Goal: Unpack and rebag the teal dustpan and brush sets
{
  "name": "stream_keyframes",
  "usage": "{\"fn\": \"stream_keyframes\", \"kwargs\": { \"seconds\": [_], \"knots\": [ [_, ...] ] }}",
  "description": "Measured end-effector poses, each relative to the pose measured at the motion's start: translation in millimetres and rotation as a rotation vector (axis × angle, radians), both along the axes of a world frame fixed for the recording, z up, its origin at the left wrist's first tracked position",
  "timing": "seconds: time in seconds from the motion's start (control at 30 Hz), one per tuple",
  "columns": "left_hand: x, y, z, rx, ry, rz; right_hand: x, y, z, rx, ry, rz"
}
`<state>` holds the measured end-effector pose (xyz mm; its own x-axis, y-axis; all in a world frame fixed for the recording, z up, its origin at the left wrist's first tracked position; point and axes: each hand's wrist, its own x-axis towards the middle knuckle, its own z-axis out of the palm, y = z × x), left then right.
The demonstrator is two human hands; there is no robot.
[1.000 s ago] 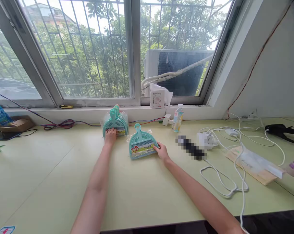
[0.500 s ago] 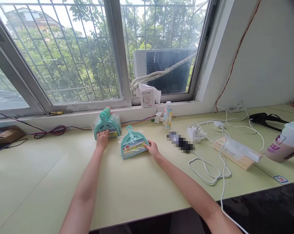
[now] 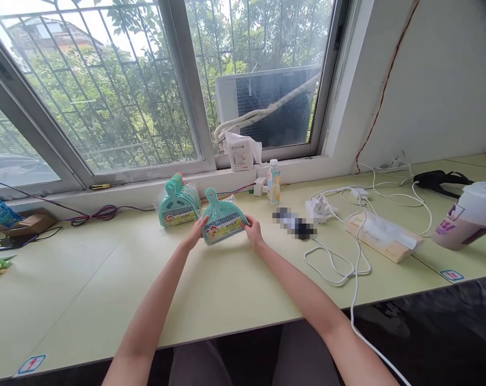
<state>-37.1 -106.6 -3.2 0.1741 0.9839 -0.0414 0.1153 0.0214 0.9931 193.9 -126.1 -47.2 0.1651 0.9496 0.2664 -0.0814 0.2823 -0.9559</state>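
Observation:
A teal dustpan (image 3: 223, 221) in clear plastic wrap, with a brush and a printed label across its front, is held upright over the table between both hands. My left hand (image 3: 193, 235) grips its left edge, fingers closed. At the opposite edge, my right hand (image 3: 252, 231) pinches the lower right corner. Just left of it stands a row of similar wrapped dustpans (image 3: 178, 203), lined up one behind another against the window ledge. Neither hand touches that row. The fingers behind the held dustpan are hidden.
A drink bottle (image 3: 273, 182) stands behind my right hand. White cables (image 3: 339, 273), a tissue pack (image 3: 382, 236) and a large cup (image 3: 468, 217) occupy the right side. A cardboard box (image 3: 36, 222) lies far left. The table's front edge (image 3: 227, 331) is close to me.
My left hand has left the row of dustpans and moved right to grip the single dustpan's left edge. That dustpan appears slightly raised, still in my right hand. The view has shifted.

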Motion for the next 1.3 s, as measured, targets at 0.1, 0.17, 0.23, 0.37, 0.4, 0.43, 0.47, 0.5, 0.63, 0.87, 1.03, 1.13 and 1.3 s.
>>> {"fn": "stream_keyframes", "kwargs": {
  "seconds": [0.1, 0.17, 0.23, 0.37, 0.4, 0.43, 0.47, 0.5, 0.63, 0.87, 1.03, 1.13, 1.3],
  "knots": [
    [25, -5, -0.8, 0.055, -0.119, 0.073, 5, -10, 13.0, 0.081, -0.142, -0.151],
    [39, -6, -7.2, 0.067, -0.241, 0.149, 7, -20, 21.0, 0.159, -0.29, -0.309],
    [49, -6, -15.5, 0.08, -0.342, 0.211, 6, -30, 26.9, 0.276, -0.479, -0.404],
    [48, -10, -25.9, 0.115, -0.432, 0.256, 2, -44, 29.9, 0.479, -0.844, -0.381],
    [44, -12, -26.6, 0.115, -0.432, 0.263, 1, -46, 28.8, 0.515, -0.918, -0.338],
    [40, -14, -26.8, 0.112, -0.429, 0.275, 0, -46, 27.1, 0.548, -0.985, -0.272],
    [36, -15, -26.7, 0.105, -0.426, 0.292, -2, -46, 25.0, 0.571, -1.044, -0.187],
    [32, -16, -26.7, 0.097, -0.427, 0.31, -3, -44, 22.4, 0.572, -1.088, -0.101],
    [28, -16, -29.6, 0.066, -0.458, 0.344, -9, -36, 12.6, 0.346, -1.013, -0.006],
    [30, -24, -35.3, -0.038, -0.457, 0.013, -4, -15, 2.5, -0.122, -0.159, 0.034],
    [26, -32, -32.0, -0.017, -0.385, -0.227, 2, -4, -2.9, -0.201, 0.233, 0.04],
    [24, -26, -33.5, -0.016, -0.382, -0.19, 9, -3, -2.4, -0.198, 0.314, 0.074],
    [20, -11, -41.1, -0.089, -0.372, 0.139, 17, -4, 4.2, -0.184, 0.299, 0.122]
  ]
}}
